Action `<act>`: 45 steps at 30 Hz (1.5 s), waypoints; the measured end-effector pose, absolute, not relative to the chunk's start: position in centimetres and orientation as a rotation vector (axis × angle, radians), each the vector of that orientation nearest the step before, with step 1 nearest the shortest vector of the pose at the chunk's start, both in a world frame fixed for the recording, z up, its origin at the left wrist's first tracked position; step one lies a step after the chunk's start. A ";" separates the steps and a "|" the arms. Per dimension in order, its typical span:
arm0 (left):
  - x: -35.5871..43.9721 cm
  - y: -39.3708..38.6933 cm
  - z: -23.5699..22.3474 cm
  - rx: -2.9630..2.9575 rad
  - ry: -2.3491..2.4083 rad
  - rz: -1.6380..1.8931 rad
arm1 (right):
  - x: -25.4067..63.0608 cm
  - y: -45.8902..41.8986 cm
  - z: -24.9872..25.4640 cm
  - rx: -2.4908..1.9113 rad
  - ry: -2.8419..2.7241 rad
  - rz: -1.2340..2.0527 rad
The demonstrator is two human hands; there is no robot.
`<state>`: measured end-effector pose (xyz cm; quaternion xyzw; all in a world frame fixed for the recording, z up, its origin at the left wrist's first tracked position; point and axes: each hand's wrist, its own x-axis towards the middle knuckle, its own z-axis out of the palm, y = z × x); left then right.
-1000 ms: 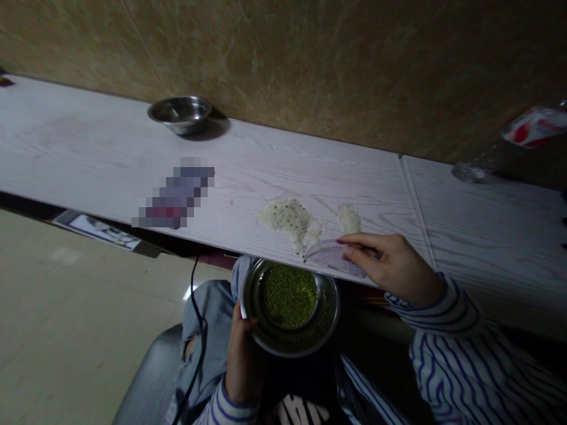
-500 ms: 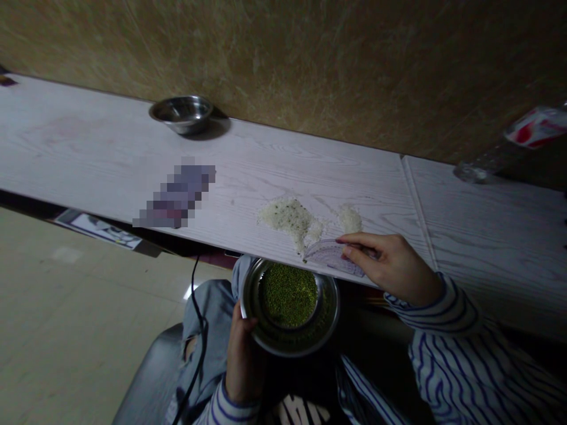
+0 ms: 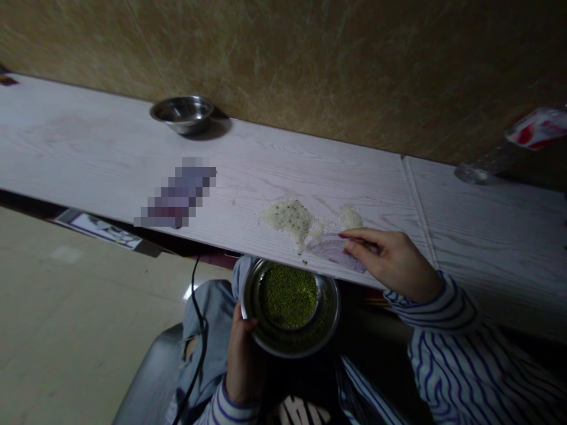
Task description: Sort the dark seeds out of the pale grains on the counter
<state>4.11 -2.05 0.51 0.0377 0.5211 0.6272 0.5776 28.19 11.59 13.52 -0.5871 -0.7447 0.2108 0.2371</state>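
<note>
My left hand (image 3: 243,354) grips the left rim of a steel bowl (image 3: 328,319), which sits just below the table edge over my lap. Green mung beans (image 3: 289,295) cover the bowl's bottom. In my right hand (image 3: 394,260), thumb and fingers pinch a clear plastic protractor (image 3: 330,251) near the front edge of the table. Left of the protractor lies a pile of white rice-like grains (image 3: 287,217) mixed with dark specks. A smaller pale pile (image 3: 351,216) lies just behind my right fingers.
An empty-looking steel bowl (image 3: 183,121) stands by the wall. A blurred-out flat object (image 3: 181,192) lies on the white table (image 3: 248,153). At the right, a clear bottle (image 3: 531,130) with a red label leans toward the wall. A black cable (image 3: 201,330) hangs by my leg.
My right hand and the protractor have shifted slightly back from the table's front edge. A few dark bits now lie apart near the edge. My left hand and the bowl have stayed put.
</note>
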 end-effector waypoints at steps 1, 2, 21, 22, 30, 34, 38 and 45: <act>4.1 -2.0 0.6 0.074 1.235 1.457 | 28.2 11.6 13.5 -1.604 -2.042 0.585; 4.2 -2.0 0.7 0.057 1.254 1.441 | 28.2 11.6 13.6 -1.598 -2.047 0.597; 3.8 -1.7 1.0 0.052 1.321 1.409 | 27.9 11.7 13.8 -1.637 -2.004 0.573; 3.8 -1.7 1.0 0.053 1.317 1.409 | 27.9 11.7 13.9 -1.641 -1.997 0.571; 3.8 -1.7 1.1 0.061 1.309 1.393 | 27.6 11.6 13.7 -1.647 -2.026 0.577; 3.8 -1.7 1.0 0.063 1.330 1.411 | 28.5 11.9 13.7 -1.704 -2.008 0.530; 3.9 -1.7 0.7 0.066 1.294 1.410 | 28.7 12.2 13.8 -1.688 -2.010 0.503; 3.6 -1.7 0.8 0.072 1.289 1.395 | 27.5 12.8 14.1 -1.647 -2.013 0.629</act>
